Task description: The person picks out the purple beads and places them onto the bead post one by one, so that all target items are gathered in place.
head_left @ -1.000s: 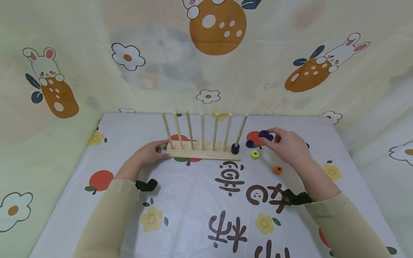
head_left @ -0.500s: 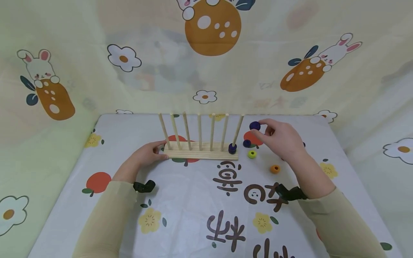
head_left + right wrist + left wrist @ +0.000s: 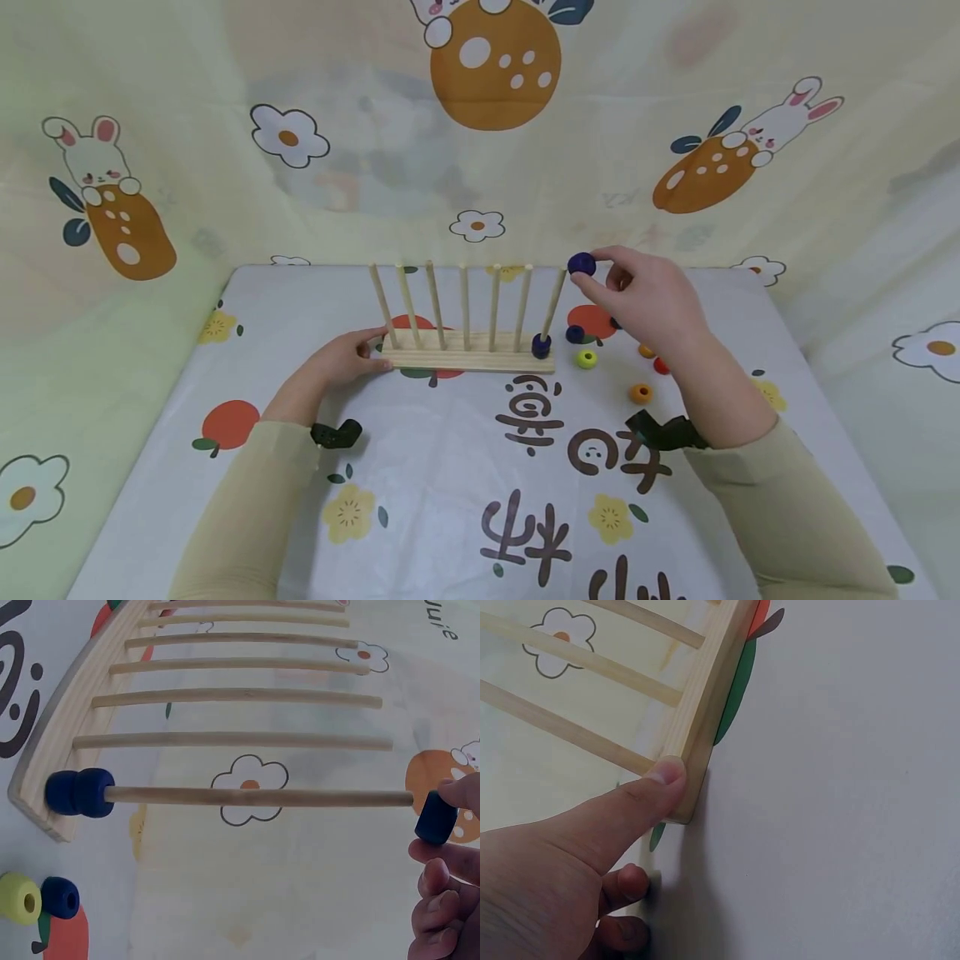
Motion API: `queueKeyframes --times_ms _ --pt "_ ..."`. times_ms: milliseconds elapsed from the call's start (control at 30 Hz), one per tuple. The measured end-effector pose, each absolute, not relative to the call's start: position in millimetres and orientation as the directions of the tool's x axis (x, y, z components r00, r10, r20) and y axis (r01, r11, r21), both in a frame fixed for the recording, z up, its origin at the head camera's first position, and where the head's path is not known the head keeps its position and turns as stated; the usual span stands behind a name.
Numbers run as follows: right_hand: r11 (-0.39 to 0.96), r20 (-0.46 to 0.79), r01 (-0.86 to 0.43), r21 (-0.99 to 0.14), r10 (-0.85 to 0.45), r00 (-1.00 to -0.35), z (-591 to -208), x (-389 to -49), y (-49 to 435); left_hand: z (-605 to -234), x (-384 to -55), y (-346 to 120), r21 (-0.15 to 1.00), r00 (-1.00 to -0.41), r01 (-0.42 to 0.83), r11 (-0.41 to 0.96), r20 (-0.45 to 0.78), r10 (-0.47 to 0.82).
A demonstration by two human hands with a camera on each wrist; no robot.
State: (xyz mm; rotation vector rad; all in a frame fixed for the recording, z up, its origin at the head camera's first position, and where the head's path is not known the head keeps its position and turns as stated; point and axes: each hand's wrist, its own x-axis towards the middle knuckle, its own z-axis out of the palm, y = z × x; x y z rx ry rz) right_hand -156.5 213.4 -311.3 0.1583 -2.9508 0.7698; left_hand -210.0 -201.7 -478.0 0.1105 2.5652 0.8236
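A wooden peg stand [image 3: 450, 360] with a row of upright pegs sits toward the back of the table. At its left end my left hand [image 3: 337, 358] grips the base, the thumb [image 3: 656, 784] lying on the wood. Two dark blue beads [image 3: 79, 793] are stacked at the bottom of the rightmost peg [image 3: 262, 797]. Between thumb and fingers, my right hand [image 3: 652, 296] pinches another dark blue bead [image 3: 436, 817]. That bead is level with the peg's top, right beside its tip.
Loose beads lie right of the stand: a blue bead [image 3: 574, 334], a yellow-green bead [image 3: 587, 359], an orange bead [image 3: 640, 393] and a red bead [image 3: 661, 365]. Another orange bead [image 3: 646, 352] is partly under the right hand. A patterned cloth [image 3: 420, 475] covers the table.
My right hand has risen and moved left with the blue bead, from over the loose beads to the top of the rightmost peg. The left hand keeps its grip on the stand.
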Motion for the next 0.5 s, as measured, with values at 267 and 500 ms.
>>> queueKeyframes --times_ms 267,500 --pt "0.866 0.122 -0.119 -0.486 -0.068 -0.99 -306.6 -158.8 203.4 -476.8 -209.7 -202.2 0.57 -0.902 -0.051 0.82 -0.379 0.207" --pt "0.863 0.089 -0.101 -0.495 -0.065 -0.994 -308.8 -160.0 201.3 -477.0 -210.2 -201.4 0.573 -0.9 -0.049 0.818 -0.38 0.212"
